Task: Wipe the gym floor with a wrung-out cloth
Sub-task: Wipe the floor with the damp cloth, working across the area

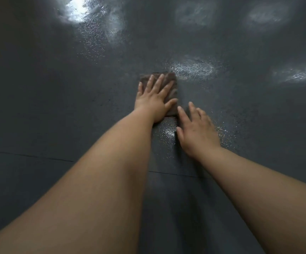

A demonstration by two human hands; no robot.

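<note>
A dark brown folded cloth (172,83) lies flat on the dark grey textured gym floor (56,98), a little above the middle of the head view. My left hand (153,99) presses on it with fingers spread and straight, covering most of its left side. My right hand (196,131) rests flat on the bare floor just right of and nearer than the cloth, its fingertips close to the cloth's lower right corner. A glossy wet streak (168,132) lies between my two wrists, just behind the cloth.
Wet shiny patches reflect light ahead (192,68), at the right (299,76) and brightly at the top left (77,10). A thin seam (29,155) between floor mats runs across under my forearms.
</note>
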